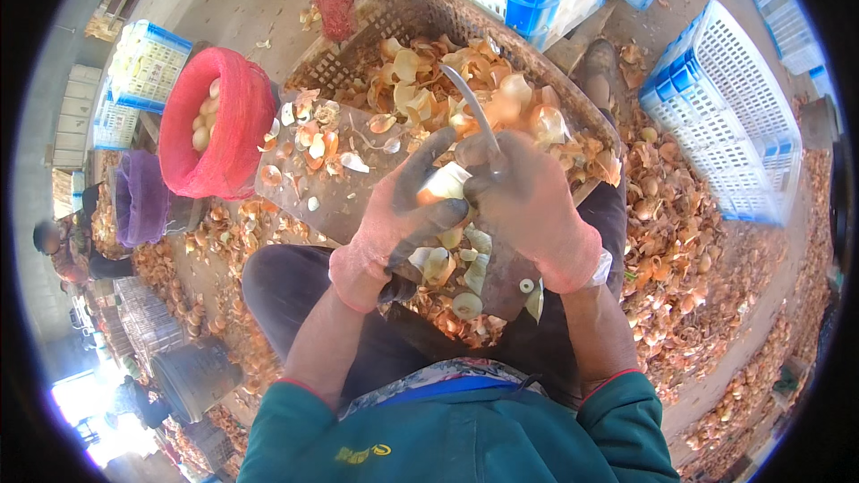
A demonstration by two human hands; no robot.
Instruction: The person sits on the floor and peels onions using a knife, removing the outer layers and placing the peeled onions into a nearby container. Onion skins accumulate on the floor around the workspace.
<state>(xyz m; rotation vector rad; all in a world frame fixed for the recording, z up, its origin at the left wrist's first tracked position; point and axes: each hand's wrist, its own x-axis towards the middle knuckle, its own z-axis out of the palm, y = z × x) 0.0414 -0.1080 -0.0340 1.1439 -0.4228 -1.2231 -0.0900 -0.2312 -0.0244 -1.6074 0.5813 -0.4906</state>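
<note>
My left hand (pixel 411 198), in a pink work glove with dark coated fingers, cups a partly peeled onion (pixel 445 184). Its pale flesh shows above a strip of orange skin. In the matching glove, my right hand (pixel 530 198) grips a knife with a narrow curved blade (pixel 474 102), which points up and away from me. The right fingers are beside the onion; blur hides whether they touch it. Under both hands lies a worn board (pixel 305 204) strewn with onion skins and cut ends. A slice of onion (pixel 467 305) lies near its front edge.
Beyond the board, a dirty plastic crate (pixel 537 47) holds loose skins. A red mesh sack (pixel 251 121) of onions stands left, with a purple mesh sack (pixel 142 198) behind. White-blue crates (pixel 738 114) stand right. Skins (pixel 671 268) cover the floor. Another person (pixel 70 248) sits far left.
</note>
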